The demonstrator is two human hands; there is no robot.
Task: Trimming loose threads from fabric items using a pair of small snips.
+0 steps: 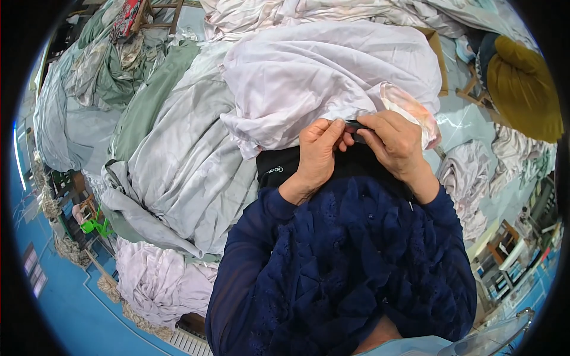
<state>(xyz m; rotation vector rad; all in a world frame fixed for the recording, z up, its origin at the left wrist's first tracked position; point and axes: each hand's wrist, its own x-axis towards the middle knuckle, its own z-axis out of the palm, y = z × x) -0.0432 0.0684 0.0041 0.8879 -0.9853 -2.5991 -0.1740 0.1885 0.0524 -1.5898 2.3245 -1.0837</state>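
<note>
A large pale pink-white cloth point(320, 65) lies in soft folds before me and reaches down to my lap. My left hand point(317, 151) is closed in a pinch at the cloth's near edge. Right beside it, my right hand point(395, 139) grips a small black tool point(355, 125), its tip close to the left fingertips. The tool's exact kind cannot be made out, as the fingers cover most of it. A corner with a peach and orange print point(409, 110) shows next to the right hand. Black fabric point(279, 169) covers my lap below the hands.
Grey-white cloth point(196, 148) and green cloth point(157, 98) are heaped at the left. A lilac-white bundle point(163, 282) sits lower left above the blue floor point(77, 308). At the right are crumpled cloths point(466, 172) and a person in mustard clothing point(522, 89). A cardboard box point(436, 56) stands behind the cloth.
</note>
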